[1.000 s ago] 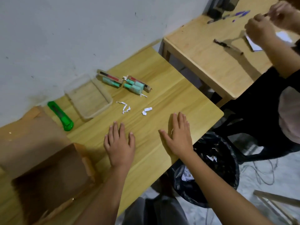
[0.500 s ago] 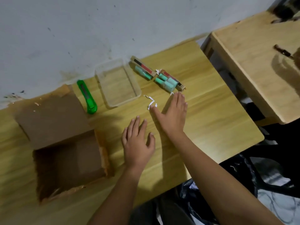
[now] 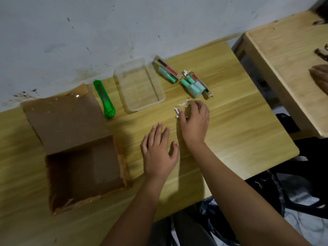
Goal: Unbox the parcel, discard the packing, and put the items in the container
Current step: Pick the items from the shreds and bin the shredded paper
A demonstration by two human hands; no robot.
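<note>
Left grip [image 3: 159, 153]: flat, spread, empty, on counter [image 3: 239, 130].
Right grip [image 3: 195, 119]: curled, pinching scraps [image 3: 177, 111].
Items [image 3: 191, 86]: far, right of container [image 3: 140, 86].
Box [image 3: 85, 167]: open, near left.
Knife [image 3: 104, 98]: left of container.

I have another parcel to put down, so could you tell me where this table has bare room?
Bare wood lies right of the right hand, to the table edge, and along the near edge below the open box. Crowded by the wall: knife, container, packets, paper scraps.
</note>
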